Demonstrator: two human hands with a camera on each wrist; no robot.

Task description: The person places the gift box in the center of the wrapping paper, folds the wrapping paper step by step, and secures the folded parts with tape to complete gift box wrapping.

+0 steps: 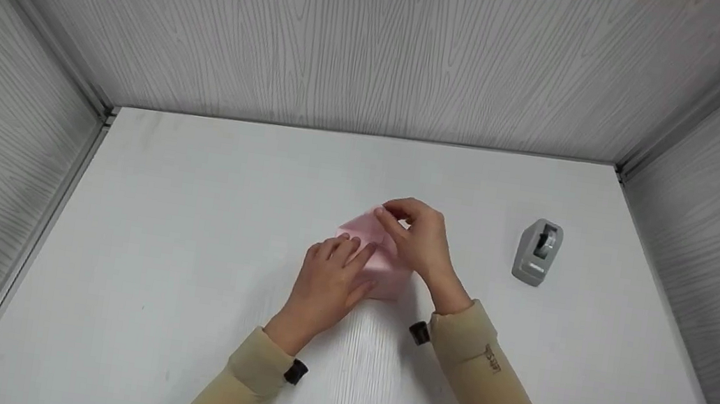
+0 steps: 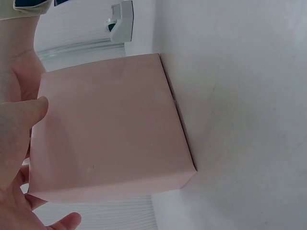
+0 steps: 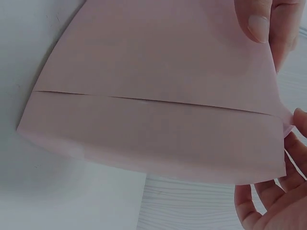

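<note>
A box-shaped package of pink paper (image 1: 389, 282) stands near the middle of the table, its upper part rising as a raised flap (image 1: 362, 226). My left hand (image 1: 326, 283) holds its left side: in the left wrist view the thumb (image 2: 36, 110) presses on a flat face, while the other fingers reach over the upper edge. At the top right, my right hand (image 1: 419, 238) pinches the paper's edge between thumb and fingers. A straight seam runs across the pink paper (image 3: 153, 134) in the right wrist view. What lies inside the paper is hidden.
A grey tape dispenser (image 1: 537, 252) stands to the right of the hands on the white table (image 1: 174, 218). Grey wood-grain panels (image 1: 382, 43) enclose the table at the back and both sides. Small black devices (image 1: 296, 371) are worn at both wrists.
</note>
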